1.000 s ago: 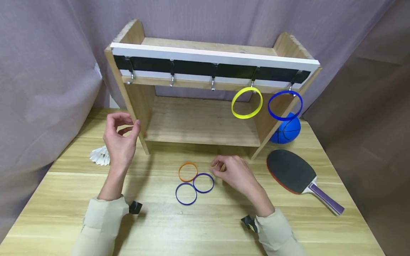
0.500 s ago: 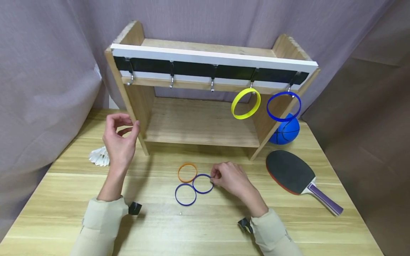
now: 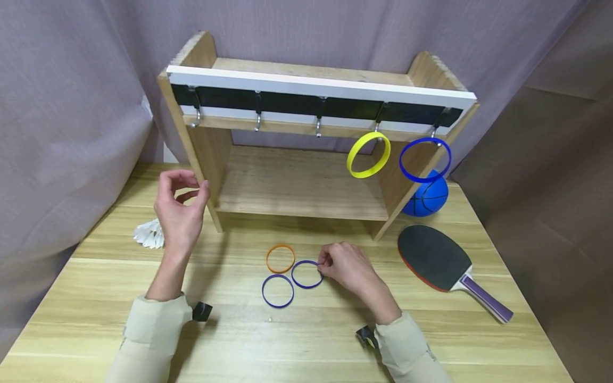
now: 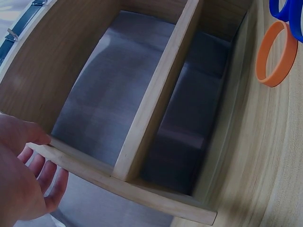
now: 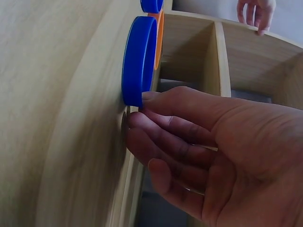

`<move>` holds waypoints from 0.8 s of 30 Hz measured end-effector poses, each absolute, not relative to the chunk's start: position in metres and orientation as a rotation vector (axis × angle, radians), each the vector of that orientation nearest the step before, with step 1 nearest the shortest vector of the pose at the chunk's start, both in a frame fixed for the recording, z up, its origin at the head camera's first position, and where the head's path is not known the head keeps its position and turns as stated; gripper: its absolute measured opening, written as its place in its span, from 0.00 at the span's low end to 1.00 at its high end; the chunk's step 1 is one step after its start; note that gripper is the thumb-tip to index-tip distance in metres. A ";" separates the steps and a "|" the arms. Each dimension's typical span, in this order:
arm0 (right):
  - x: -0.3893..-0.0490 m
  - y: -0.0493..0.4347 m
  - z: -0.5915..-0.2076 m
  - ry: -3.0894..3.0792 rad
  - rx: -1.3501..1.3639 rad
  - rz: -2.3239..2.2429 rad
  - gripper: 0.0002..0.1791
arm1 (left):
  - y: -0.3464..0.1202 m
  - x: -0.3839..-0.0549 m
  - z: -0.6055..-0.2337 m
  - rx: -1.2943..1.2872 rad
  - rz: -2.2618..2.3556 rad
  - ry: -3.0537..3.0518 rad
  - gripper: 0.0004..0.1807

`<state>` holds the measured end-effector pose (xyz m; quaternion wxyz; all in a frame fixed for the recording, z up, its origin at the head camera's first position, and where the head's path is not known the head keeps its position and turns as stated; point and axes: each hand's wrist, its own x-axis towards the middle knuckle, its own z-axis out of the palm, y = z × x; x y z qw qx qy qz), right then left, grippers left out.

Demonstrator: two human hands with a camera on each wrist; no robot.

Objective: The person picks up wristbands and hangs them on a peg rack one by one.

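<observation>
With thumb and fingertips, my right hand [image 3: 351,268] pinches the right edge of a blue silicone wristband [image 5: 137,61] at the tabletop. A second blue wristband [image 3: 278,307] and an orange wristband [image 4: 285,66] lie beside it. My left hand [image 3: 179,213] grips the front edge of the left side panel [image 3: 210,159] of a wooden rack; in the left wrist view its thumb is on one side and the fingers on the other. From the rack's two rightmost hooks hang a yellow wristband [image 3: 350,159] and another blue wristband [image 3: 421,180].
The rack's white-and-black front rail [image 3: 287,80] carries several metal hooks, three of them bare. A table tennis paddle [image 3: 433,255] lies at the right, with a small blue basketball [image 3: 428,197] behind it. A shuttlecock [image 3: 149,239] sits left of my left wrist.
My right hand has come down to the right-hand blue wristband and pinched its edge. That band has slid slightly right, away from the other two. The left hand stays at the panel.
</observation>
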<state>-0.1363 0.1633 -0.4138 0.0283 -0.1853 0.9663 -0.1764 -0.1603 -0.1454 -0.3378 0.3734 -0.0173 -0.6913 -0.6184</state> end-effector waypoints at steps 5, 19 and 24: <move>-0.137 0.165 -0.414 2.983 -0.578 -0.547 0.09 | -0.145 -0.160 -0.337 -0.044 -1.582 -1.773 0.17; -0.139 0.173 -0.393 3.091 -0.780 -0.725 0.05 | -0.146 -0.160 -0.337 -0.045 -1.581 -1.768 0.16; -0.130 0.171 -0.366 3.212 -0.961 -0.792 0.05 | -0.146 -0.160 -0.338 -0.046 -1.577 -1.770 0.16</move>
